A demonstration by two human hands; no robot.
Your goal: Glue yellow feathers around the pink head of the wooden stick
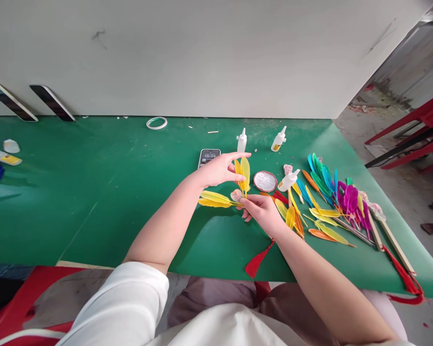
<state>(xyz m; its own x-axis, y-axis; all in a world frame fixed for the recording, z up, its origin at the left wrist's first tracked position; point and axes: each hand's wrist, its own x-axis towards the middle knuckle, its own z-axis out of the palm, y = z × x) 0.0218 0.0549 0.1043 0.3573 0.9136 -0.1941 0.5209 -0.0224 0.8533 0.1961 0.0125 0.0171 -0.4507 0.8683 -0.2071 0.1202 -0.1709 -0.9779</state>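
Observation:
Close to the table's front, my right hand (260, 210) pinches the base of a feather fan piece with a small round pinkish pad (236, 194). Two yellow feathers (215, 199) point left from that base. My left hand (222, 169) reaches over from the left, thumb and fingers closed about upright yellow feathers (242, 174), whose quills meet the base beside the pad. A red tassel (260, 259) hangs below my right hand. The grip under my right fingers is partly hidden.
Loose feathers (326, 214), wooden sticks (397, 240) and a small glue bottle (288, 180) lie on the right. Behind my hands are a round dish (265, 181), a phone (209, 156) and upright glue bottles (241, 140). A tape roll (156, 123) lies near the wall.

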